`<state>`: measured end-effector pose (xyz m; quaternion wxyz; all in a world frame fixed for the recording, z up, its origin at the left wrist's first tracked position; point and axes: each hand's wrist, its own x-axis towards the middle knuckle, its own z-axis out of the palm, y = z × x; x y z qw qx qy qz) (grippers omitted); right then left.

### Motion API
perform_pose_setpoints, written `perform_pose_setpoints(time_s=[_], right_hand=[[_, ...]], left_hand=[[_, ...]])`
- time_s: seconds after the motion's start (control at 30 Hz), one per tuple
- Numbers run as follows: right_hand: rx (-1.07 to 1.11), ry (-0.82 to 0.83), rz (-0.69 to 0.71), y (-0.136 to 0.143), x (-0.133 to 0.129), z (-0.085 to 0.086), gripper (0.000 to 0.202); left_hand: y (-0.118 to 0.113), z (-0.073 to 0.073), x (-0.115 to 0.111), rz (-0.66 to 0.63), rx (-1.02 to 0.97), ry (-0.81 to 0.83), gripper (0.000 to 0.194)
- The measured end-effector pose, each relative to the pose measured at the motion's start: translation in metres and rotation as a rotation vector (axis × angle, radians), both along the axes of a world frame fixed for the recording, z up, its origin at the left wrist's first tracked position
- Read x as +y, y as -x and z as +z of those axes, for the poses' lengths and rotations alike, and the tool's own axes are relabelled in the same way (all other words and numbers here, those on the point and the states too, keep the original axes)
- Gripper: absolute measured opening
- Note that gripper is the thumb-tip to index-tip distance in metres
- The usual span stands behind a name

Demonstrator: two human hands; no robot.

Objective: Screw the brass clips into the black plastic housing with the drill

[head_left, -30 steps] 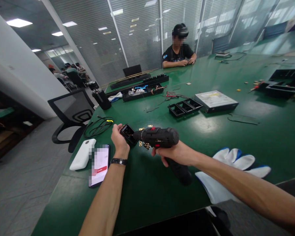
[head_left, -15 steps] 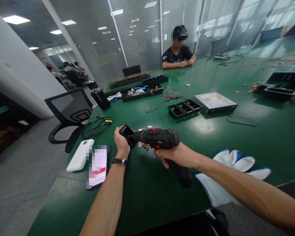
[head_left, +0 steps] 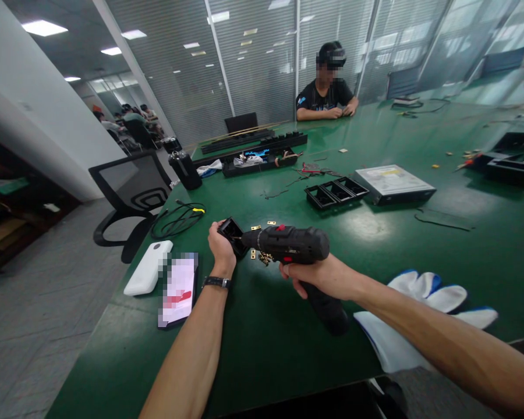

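Observation:
My left hand [head_left: 222, 247] is closed around a small black box-like frame [head_left: 232, 233], its open side tilted toward the right. A black cordless drill [head_left: 294, 243] lies level in my right hand [head_left: 321, 274], whose fingers wrap its handle. The drill's bit points left into the frame's opening; whether the tip touches anything inside is too small to tell. Just under and behind the drill's nose, several small brass plates [head_left: 271, 223] and a little heap of screws [head_left: 265, 258] lie on the green table [head_left: 262, 349].
Left of my forearm are a phone [head_left: 179, 290], a white power bank [head_left: 148, 267] and a coiled black cable [head_left: 179, 220]. A black three-part frame [head_left: 336, 194] and a silver disc drive [head_left: 395, 183] stand ahead. White gloves [head_left: 441, 294] lie right. Another person [head_left: 327, 87] sits across.
The whole view has shifted slightly, so everything appears a little further right. Both hands keep their grips, with the drill bit still at the frame's opening.

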<state>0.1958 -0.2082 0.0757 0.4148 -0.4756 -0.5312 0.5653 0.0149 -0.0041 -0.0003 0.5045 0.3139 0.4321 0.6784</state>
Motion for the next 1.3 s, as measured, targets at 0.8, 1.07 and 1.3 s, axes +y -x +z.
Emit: perform_pose_setpoints(time_s=[0.8, 1.07, 1.3], right_hand=[[0.001, -0.01, 0.008, -0.0002, 0.0006, -0.0017, 0.015], [-0.038, -0.02, 0.025, -0.0018, 0.0001, 0.0024, 0.011], [-0.036, -0.016, 0.036, -0.0027, 0.0, -0.0006, 0.009]], left_hand=[[0.0007, -0.003, 0.0025, 0.021, 0.024, 0.002, 0.034], [-0.0002, -0.0002, -0.0002, 0.022, 0.022, 0.001, 0.032], [0.0008, -0.0042, 0.0028, -0.011, 0.001, -0.014, 0.032]])
